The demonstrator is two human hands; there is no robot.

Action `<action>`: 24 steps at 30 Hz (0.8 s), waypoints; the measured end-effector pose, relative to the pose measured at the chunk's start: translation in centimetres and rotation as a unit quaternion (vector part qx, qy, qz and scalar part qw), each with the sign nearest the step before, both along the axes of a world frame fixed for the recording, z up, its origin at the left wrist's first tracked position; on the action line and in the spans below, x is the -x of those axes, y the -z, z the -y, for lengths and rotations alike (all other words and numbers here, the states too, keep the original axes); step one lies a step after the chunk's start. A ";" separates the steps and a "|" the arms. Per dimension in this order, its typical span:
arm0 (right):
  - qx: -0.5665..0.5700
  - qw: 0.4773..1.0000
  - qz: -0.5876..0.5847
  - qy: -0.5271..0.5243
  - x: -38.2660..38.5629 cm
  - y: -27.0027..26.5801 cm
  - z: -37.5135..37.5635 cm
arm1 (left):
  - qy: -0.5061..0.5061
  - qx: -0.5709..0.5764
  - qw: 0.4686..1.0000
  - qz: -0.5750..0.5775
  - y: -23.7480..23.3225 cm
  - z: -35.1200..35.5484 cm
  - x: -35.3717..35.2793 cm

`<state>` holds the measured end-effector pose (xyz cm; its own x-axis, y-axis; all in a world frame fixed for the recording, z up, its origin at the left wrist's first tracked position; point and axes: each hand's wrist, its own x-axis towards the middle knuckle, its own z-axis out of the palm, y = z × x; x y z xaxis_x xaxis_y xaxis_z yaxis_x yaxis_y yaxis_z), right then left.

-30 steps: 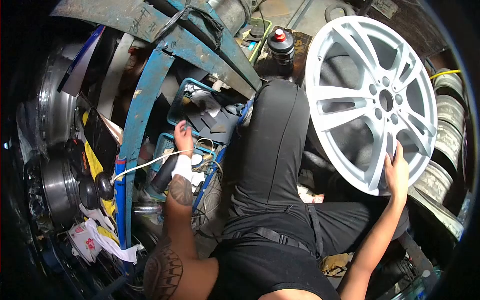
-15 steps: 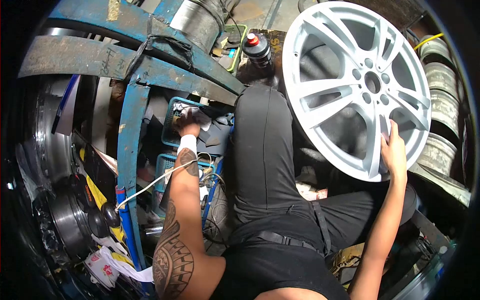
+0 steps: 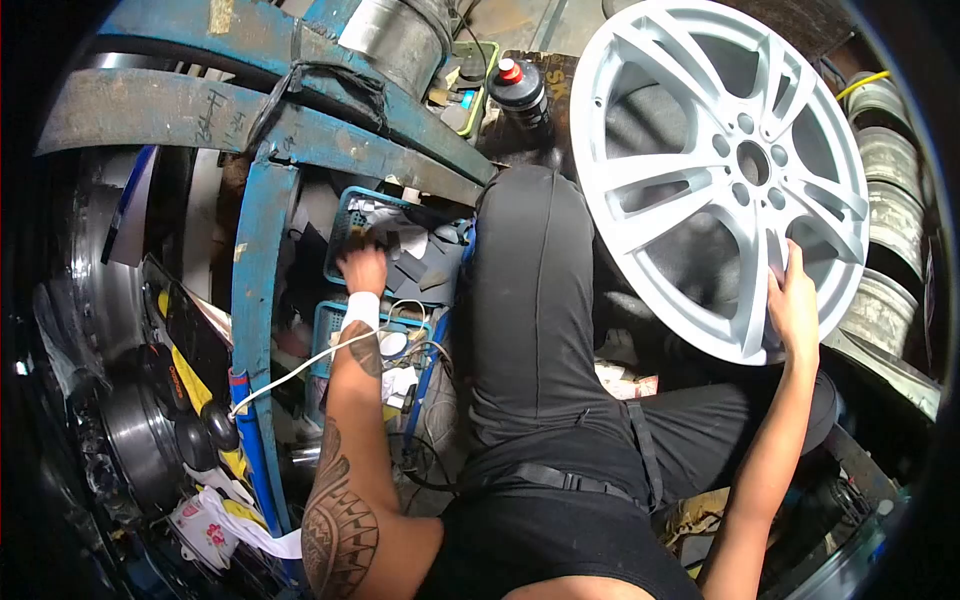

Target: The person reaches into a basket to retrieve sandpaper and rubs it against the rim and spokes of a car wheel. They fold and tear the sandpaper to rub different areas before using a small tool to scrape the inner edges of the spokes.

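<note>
Silver alloy wheel rim (image 3: 640,235) stands tilted at the right, spokes facing up toward me. My right hand (image 3: 793,300) grips one of its lower spokes, with the thumb and fingers around the edge. At the left, my left hand (image 3: 365,266) reaches into a blue plastic basket (image 3: 340,228); its fingertips are dark and smeared by motion. Grey and black sheet pieces (image 3: 432,268) lie in that basket beside the hand, along with crumpled white scraps. A white band (image 3: 361,312) wraps my left wrist.
A black bottle with a red cap (image 3: 519,90) stands past my knee. Blue metal frame beams (image 3: 262,260) border the baskets. A second blue basket (image 3: 322,335) sits nearer, with a white cord (image 3: 310,362) across it. More wheel rims (image 3: 885,215) are stacked at the right.
My left hand has drawn back toward me and slightly left within the basket, uncovering more of the scraps. My right hand keeps its grip on the wheel rim.
</note>
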<state>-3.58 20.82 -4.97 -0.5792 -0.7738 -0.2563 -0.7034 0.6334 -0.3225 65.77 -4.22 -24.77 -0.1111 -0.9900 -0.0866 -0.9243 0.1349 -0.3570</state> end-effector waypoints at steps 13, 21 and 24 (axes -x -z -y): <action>0.037 0.999 0.003 0.025 0.0 0.8 -0.4 | -0.026 0.010 0.998 -0.053 -0.4 2.8 -2.5; 0.040 0.999 -0.006 0.005 0.5 1.3 -0.6 | -0.037 0.112 0.959 -0.258 -7.1 -1.9 -6.9; 0.045 0.999 0.009 0.004 0.4 1.1 -0.5 | -0.076 0.142 0.955 -0.251 -6.7 -1.7 -7.0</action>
